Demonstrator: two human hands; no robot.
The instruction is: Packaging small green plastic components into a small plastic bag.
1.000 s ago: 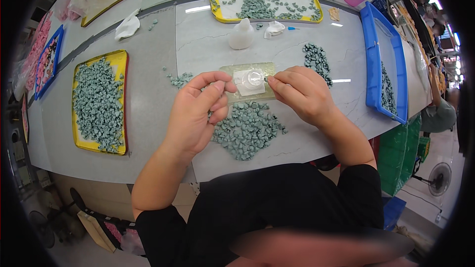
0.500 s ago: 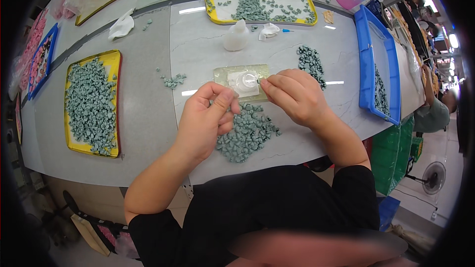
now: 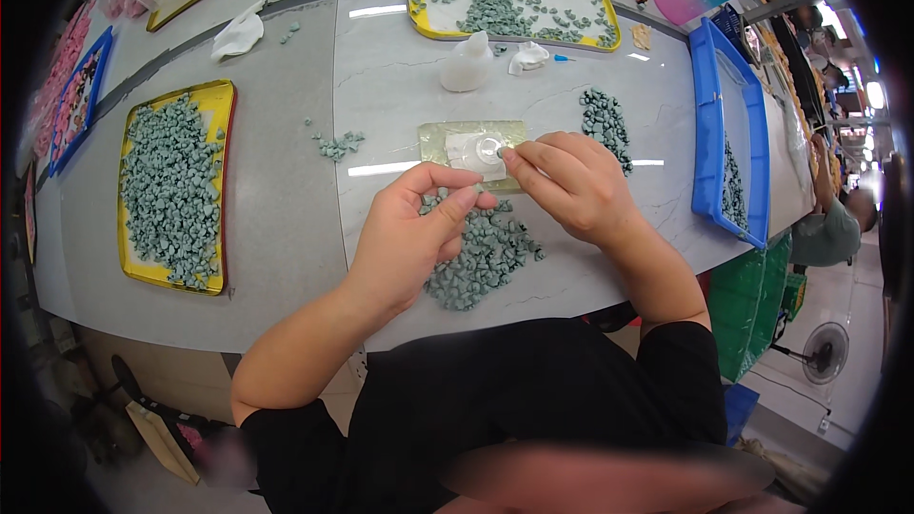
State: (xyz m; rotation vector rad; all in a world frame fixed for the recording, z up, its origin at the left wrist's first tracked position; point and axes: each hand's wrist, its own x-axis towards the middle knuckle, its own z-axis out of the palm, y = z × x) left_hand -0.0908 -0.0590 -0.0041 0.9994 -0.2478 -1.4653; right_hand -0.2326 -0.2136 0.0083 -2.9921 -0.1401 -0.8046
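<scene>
A pinch of thumb and index finger closes my left hand (image 3: 409,233) on what looks like a small grey-green piece (image 3: 478,187), mostly covered by the fingertips. That hand hovers over a loose pile of grey-green pieces (image 3: 481,262). My right hand (image 3: 576,186) is pinched too, with another small grey-green piece (image 3: 502,153) at its fingertips. Those fingertips are at the right rim of a small clear round dish (image 3: 486,148). Under the dish is a white square sheet (image 3: 460,146) on a pale yellowish-green slab (image 3: 433,133).
Grey-green pieces fill a yellow-rimmed tray (image 3: 228,109) at left and partly cover another yellow-rimmed tray (image 3: 614,33) at the back. A white squeeze bottle (image 3: 465,67) stands behind the slab. To the right are a dark green heap (image 3: 605,128) and a blue bin (image 3: 706,124).
My left hand has shifted right, bringing its fingertips closer to the right hand. My right fingertips remain beside the clear dish. The whole view has moved slightly.
</scene>
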